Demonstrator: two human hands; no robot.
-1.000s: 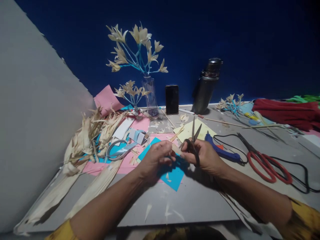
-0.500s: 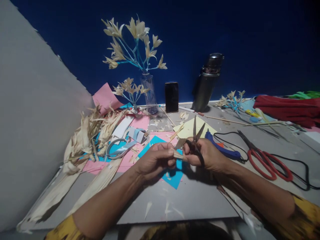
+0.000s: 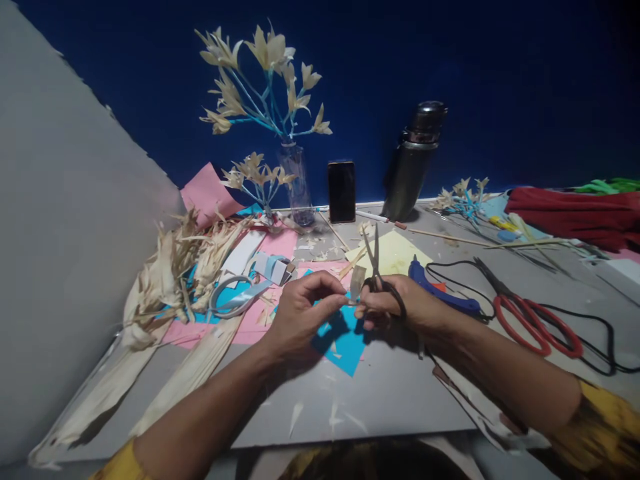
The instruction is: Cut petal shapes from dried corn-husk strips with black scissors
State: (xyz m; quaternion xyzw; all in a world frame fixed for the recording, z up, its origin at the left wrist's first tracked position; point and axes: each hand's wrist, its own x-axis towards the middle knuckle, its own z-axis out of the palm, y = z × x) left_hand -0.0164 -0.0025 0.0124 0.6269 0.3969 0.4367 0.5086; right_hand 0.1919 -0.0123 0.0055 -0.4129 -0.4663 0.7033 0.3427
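Note:
Over the blue paper (image 3: 350, 350), my left hand (image 3: 303, 317) pinches a thin bit of pale corn husk (image 3: 351, 303) between thumb and forefinger. My right hand (image 3: 400, 300) has black-handled scissors (image 3: 373, 257) looped on its fingers, their blades pointing up and slightly apart. Its fingertips also meet the far end of the husk bit. A flat brownish strip (image 3: 357, 283) stands up beside the scissors; whether the right hand holds it, I cannot tell. Yellow paper (image 3: 395, 250) lies behind the blades.
Corn husks (image 3: 173, 273) and a tape roll (image 3: 233, 297) lie left. Husk flowers (image 3: 270, 53) stand in a glass bottle (image 3: 299, 193) behind, near a phone (image 3: 341, 192) and a flask (image 3: 413, 163). Right are a blue glue gun (image 3: 445, 293), its cord, and red-handled scissors (image 3: 537, 320).
The husk piece has turned and now appears narrower between my fingertips. The scissor blades have closed partway and tilted left. My left fingers have arched higher.

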